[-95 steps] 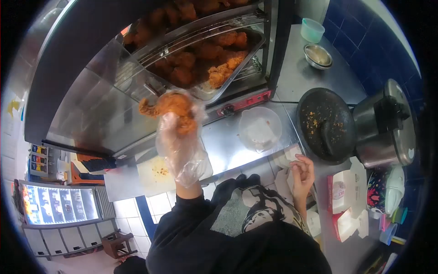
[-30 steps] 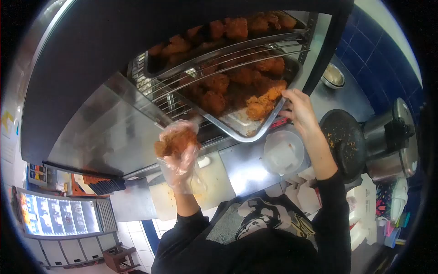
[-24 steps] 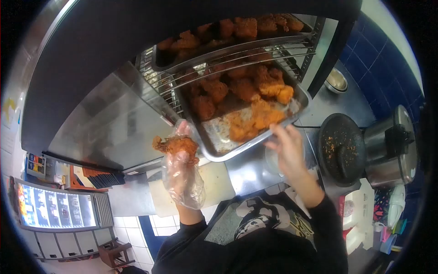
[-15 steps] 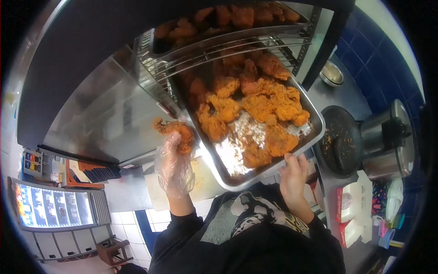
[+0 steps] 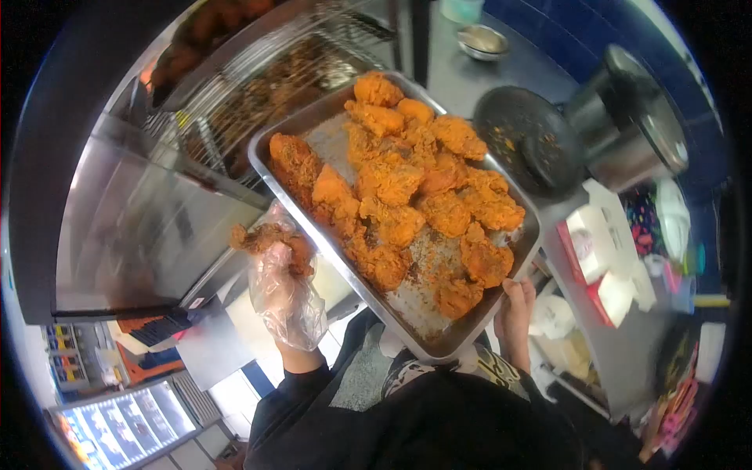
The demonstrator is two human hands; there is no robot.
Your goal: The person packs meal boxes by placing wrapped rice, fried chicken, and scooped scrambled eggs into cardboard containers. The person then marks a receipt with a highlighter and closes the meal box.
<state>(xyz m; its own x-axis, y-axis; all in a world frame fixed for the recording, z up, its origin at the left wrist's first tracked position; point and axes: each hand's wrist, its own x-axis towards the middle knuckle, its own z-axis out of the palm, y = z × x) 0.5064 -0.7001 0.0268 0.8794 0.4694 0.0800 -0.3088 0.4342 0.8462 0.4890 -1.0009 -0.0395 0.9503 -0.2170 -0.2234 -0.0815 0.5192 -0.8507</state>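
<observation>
My left hand (image 5: 282, 301), in a clear plastic glove, grips a piece of fried chicken (image 5: 272, 239) just left of the tray. A metal tray (image 5: 415, 304) tilts in front of me, outside the cabinet, with several golden fried chicken pieces (image 5: 392, 184) heaped on it. Crumbs cover its bare bottom. At its near right corner my bare right hand (image 5: 515, 313) clasps the rim, fingers curled over the edge and the rest partly hidden beneath. The tray's left rim runs close beside the gloved hand.
Behind the tray stands a cabinet with wire racks (image 5: 211, 141) and more chicken on another tray. A black stone mortar (image 5: 529, 141), a steel pot (image 5: 627, 125) and an open paper box (image 5: 599, 243) are on the right counter. A small bowl (image 5: 482, 41) sits farther back.
The tray has come off the cabinet rack towards me, and its far end now shows. My left hand still holds the chicken piece. The view has turned to the right.
</observation>
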